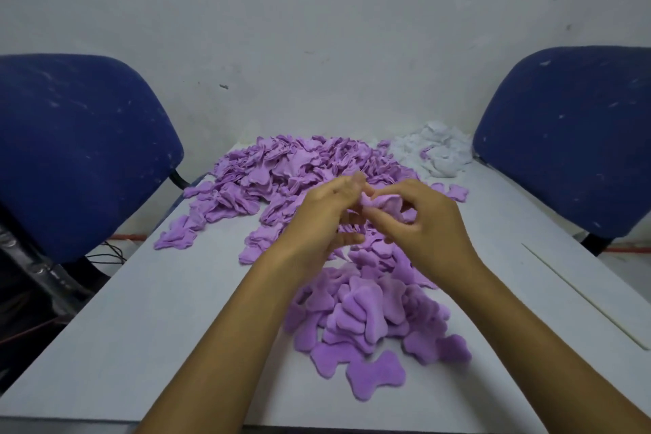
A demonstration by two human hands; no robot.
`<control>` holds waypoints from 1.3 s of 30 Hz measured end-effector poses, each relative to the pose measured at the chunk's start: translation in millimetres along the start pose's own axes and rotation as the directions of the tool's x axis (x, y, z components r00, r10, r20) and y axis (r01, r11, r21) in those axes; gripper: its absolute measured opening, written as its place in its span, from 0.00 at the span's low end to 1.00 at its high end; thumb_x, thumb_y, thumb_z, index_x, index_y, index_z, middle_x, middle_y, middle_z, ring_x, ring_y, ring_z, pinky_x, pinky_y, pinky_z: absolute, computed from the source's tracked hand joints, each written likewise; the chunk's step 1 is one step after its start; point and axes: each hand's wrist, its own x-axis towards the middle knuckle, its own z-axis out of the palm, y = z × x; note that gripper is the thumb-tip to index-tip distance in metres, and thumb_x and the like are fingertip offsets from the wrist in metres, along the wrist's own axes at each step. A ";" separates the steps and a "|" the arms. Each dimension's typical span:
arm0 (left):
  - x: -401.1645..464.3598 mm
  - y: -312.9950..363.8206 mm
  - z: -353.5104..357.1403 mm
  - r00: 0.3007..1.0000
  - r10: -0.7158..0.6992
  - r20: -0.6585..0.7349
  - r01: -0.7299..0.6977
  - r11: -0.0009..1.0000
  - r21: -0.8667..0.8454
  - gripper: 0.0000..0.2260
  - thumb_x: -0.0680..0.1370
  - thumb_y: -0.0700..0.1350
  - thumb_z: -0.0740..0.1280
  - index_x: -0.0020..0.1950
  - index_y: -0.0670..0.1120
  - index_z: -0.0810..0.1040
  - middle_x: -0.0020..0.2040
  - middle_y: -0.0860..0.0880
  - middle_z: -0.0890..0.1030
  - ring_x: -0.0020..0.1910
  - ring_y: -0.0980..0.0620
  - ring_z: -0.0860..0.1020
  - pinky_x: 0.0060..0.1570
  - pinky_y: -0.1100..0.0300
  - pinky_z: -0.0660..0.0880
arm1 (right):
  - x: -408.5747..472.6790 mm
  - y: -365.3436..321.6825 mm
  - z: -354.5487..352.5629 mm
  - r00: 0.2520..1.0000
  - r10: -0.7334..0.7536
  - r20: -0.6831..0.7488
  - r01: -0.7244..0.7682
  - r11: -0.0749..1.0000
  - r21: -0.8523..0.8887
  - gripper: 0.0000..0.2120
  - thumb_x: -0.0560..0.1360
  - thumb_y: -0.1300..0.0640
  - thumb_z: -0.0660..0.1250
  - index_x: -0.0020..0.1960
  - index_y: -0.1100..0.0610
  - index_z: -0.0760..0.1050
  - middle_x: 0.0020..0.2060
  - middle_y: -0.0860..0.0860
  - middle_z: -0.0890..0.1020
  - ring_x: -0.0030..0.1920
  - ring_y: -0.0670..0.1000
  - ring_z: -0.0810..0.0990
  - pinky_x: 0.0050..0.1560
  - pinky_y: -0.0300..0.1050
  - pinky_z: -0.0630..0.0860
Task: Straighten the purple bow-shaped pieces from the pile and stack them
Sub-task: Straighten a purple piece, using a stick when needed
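Your left hand [326, 208] and right hand [428, 222] pinch one crumpled purple bow piece [382, 203] above the loose pile [292, 169]. Tug unevenly and, I judge, it stays creased or drops among unsorted pieces.

A plain, pale grey-white wall [317, 18] with a few small scuffs and marks fills the upper half of the view, under soft, even light. Against it stands a pale grey counter [148, 310], flanked by two office chairs with dark blue fabric backs flecked with white lint: one chair [77, 151] at the left, the other chair [570, 137] at the right. Dark cables [109, 254] lie on the floor under the left chair.
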 end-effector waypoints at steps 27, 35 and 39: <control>-20.1 2.3 16.6 0.922 0.348 -0.168 -0.351 0.936 0.016 0.09 0.76 0.30 0.67 0.38 0.41 0.74 0.31 0.46 0.74 0.30 0.51 0.70 0.31 0.61 0.69 | 4.0 -20.0 8.2 0.931 0.365 -0.010 -0.323 0.836 0.444 0.07 0.72 0.68 0.69 0.36 0.61 0.75 0.23 0.50 0.72 0.22 0.43 0.64 0.24 0.34 0.63; -30.0 -12.1 34.5 0.880 0.463 -0.107 -0.422 0.864 0.273 0.06 0.72 0.39 0.69 0.36 0.45 0.75 0.30 0.55 0.74 0.30 0.57 0.69 0.32 0.60 0.69 | 0.1 -6.1 24.8 0.915 0.285 -0.286 -0.280 0.958 0.058 0.20 0.67 0.74 0.59 0.31 0.52 0.56 0.25 0.46 0.60 0.28 0.46 0.57 0.28 0.40 0.54; -21.5 -5.7 18.0 0.928 0.361 -0.085 -0.343 0.922 0.179 0.04 0.76 0.48 0.69 0.46 0.49 0.78 0.40 0.53 0.79 0.38 0.53 0.75 0.38 0.52 0.76 | 4.2 -0.1 12.6 0.910 0.366 -0.192 -0.319 0.917 0.239 0.20 0.74 0.64 0.68 0.33 0.54 0.58 0.28 0.53 0.64 0.32 0.51 0.61 0.33 0.49 0.60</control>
